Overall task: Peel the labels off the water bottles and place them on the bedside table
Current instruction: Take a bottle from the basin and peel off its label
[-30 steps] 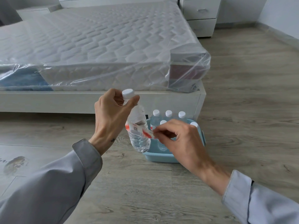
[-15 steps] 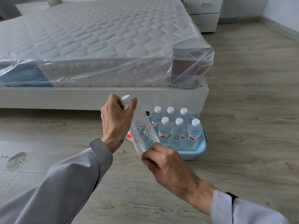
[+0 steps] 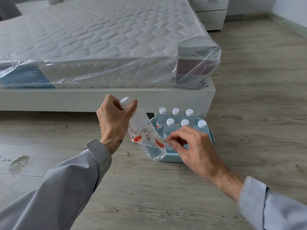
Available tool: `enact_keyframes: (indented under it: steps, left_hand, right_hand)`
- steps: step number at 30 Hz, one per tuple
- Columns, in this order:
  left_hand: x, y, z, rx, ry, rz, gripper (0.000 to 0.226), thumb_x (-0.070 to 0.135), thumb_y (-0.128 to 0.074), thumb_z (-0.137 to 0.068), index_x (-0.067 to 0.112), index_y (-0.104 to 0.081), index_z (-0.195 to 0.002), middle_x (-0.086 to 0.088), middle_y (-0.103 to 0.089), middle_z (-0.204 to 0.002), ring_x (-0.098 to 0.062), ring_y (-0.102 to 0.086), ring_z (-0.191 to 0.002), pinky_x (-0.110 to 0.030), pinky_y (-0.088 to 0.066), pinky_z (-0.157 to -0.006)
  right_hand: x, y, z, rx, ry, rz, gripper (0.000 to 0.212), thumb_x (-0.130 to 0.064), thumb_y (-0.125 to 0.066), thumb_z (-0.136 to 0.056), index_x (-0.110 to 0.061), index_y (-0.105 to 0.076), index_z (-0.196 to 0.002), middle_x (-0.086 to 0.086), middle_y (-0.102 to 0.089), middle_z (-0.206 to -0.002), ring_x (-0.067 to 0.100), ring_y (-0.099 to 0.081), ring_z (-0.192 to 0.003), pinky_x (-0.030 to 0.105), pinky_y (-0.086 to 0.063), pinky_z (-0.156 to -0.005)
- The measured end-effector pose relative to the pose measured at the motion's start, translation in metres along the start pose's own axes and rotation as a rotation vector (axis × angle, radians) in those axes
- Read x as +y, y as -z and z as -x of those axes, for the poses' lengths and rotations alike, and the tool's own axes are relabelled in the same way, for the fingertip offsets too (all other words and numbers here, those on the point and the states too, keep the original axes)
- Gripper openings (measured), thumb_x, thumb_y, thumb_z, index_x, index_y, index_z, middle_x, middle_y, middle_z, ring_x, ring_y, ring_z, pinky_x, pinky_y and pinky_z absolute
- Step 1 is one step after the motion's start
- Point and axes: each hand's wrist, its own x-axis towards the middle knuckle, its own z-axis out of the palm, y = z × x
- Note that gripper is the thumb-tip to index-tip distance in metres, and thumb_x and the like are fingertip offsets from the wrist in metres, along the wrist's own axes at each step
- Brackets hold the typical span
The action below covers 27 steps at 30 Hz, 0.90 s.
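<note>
Wood-plank floor (image 3: 257, 113), grey-brown, carries everything. Dark smudge (image 3: 20, 163) on planks at far left. White bed frame (image 3: 99, 100) stands on floor. Quilted white mattress (image 3: 108, 39) lies on frame, wrapped in clear plastic film (image 3: 207, 67); film bunched at near right corner. Light blue basin (image 3: 174, 159) sits on floor just beside frame's right corner. Six capped bottles (image 3: 176, 112) stand upright inside basin, two rows of three. White drawer unit (image 3: 211, 15) on floor beyond bed, top right.

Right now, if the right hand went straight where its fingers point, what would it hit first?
Probably the tilted bottle in the left hand; the right hand pinches its label by the loose end.
</note>
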Motion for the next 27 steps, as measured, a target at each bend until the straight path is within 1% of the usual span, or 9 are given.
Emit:
enact_keyframes:
  steps: [2, 5, 8, 11, 15, 17, 19, 23, 27]
  left_hand:
    - [-0.004, 0.001, 0.000, -0.042, -0.008, -0.026, 0.050, 0.046, -0.087, -0.081, 0.006, -0.057, -0.084, 0.003, -0.059, -0.075, -0.023, -0.061, -0.073, -0.035, -0.053, -0.061]
    - [-0.009, 0.001, 0.004, -0.130, -0.042, -0.116, 0.047, 0.044, -0.088, -0.080, 0.008, -0.058, -0.086, -0.001, -0.062, -0.079, -0.030, -0.066, -0.078, -0.044, -0.058, -0.064]
    - [-0.018, -0.001, 0.012, -0.213, -0.132, -0.232, 0.042, 0.039, -0.089, -0.081, 0.012, -0.058, -0.091, -0.001, -0.067, -0.080, -0.027, -0.067, -0.072, -0.037, -0.056, -0.061]
    - [-0.030, -0.006, 0.025, -0.305, -0.184, -0.327, 0.036, 0.036, -0.090, -0.080, 0.015, -0.062, -0.088, 0.003, -0.067, -0.076, -0.019, -0.064, -0.067, -0.026, -0.049, -0.055]
    - [-0.051, -0.020, 0.049, -0.479, -0.126, -0.369, 0.036, 0.037, -0.093, -0.076, 0.019, -0.062, -0.075, 0.008, -0.063, -0.070, -0.017, -0.062, -0.065, -0.032, -0.051, -0.053]
    - [-0.062, -0.029, 0.062, -0.557, -0.084, -0.366, 0.042, 0.037, -0.095, -0.074, 0.027, -0.055, -0.069, 0.015, -0.058, -0.069, -0.005, -0.054, -0.063, -0.023, -0.039, -0.051]
    - [-0.071, -0.035, 0.072, -0.612, -0.037, -0.365, 0.050, 0.035, -0.097, -0.072, 0.033, -0.048, -0.066, 0.021, -0.053, -0.070, 0.004, -0.049, -0.065, -0.015, -0.032, -0.052]
    - [-0.086, -0.044, 0.081, -0.649, 0.044, -0.340, 0.043, 0.025, -0.096, -0.070, 0.033, -0.053, -0.068, 0.018, -0.056, -0.075, -0.003, -0.052, -0.069, -0.017, -0.034, -0.053]
    - [-0.098, -0.047, 0.090, -0.664, 0.055, -0.269, 0.027, 0.020, -0.094, -0.071, 0.023, -0.069, -0.082, 0.009, -0.060, -0.088, -0.004, -0.054, -0.076, -0.017, -0.039, -0.059]
  right_hand:
    - [0.002, 0.005, -0.004, 0.035, -0.013, -0.002, 0.010, -0.004, -0.080, -0.091, -0.014, -0.078, -0.091, -0.009, -0.069, -0.085, 0.010, -0.067, -0.077, 0.022, -0.054, -0.071]
    - [0.005, 0.006, -0.001, 0.011, -0.011, 0.011, 0.012, -0.003, -0.081, -0.090, -0.015, -0.078, -0.091, -0.008, -0.070, -0.084, 0.010, -0.067, -0.077, 0.015, -0.053, -0.072]
    - [0.016, 0.003, 0.008, -0.027, -0.027, 0.034, 0.011, -0.005, -0.082, -0.088, -0.015, -0.078, -0.090, -0.011, -0.069, -0.083, 0.008, -0.067, -0.075, 0.015, -0.052, -0.070]
    - [0.033, -0.004, 0.022, -0.055, -0.084, 0.056, 0.012, -0.005, -0.085, -0.086, -0.016, -0.079, -0.086, -0.014, -0.068, -0.079, 0.002, -0.065, -0.071, 0.007, -0.048, -0.069]
    - [0.059, -0.019, 0.041, -0.087, -0.200, 0.094, 0.011, -0.005, -0.085, -0.084, -0.015, -0.080, -0.082, -0.005, -0.072, -0.077, 0.007, -0.066, -0.068, 0.017, -0.052, -0.068]
    - [0.069, -0.028, 0.049, -0.112, -0.248, 0.099, 0.009, -0.004, -0.085, -0.083, -0.013, -0.081, -0.082, -0.003, -0.072, -0.077, 0.010, -0.067, -0.069, 0.023, -0.054, -0.070]
    - [0.076, -0.034, 0.057, -0.149, -0.277, 0.095, 0.009, -0.005, -0.084, -0.083, -0.013, -0.081, -0.082, -0.004, -0.072, -0.077, 0.009, -0.067, -0.070, 0.022, -0.055, -0.070]
    - [0.087, -0.042, 0.069, -0.203, -0.303, 0.087, 0.010, -0.005, -0.083, -0.084, -0.015, -0.082, -0.084, -0.006, -0.072, -0.080, 0.001, -0.066, -0.071, 0.013, -0.052, -0.070]
    - [0.096, -0.048, 0.075, -0.177, -0.322, 0.070, 0.010, -0.008, -0.084, -0.085, -0.017, -0.081, -0.083, -0.007, -0.071, -0.080, 0.004, -0.066, -0.070, 0.017, -0.053, -0.068]
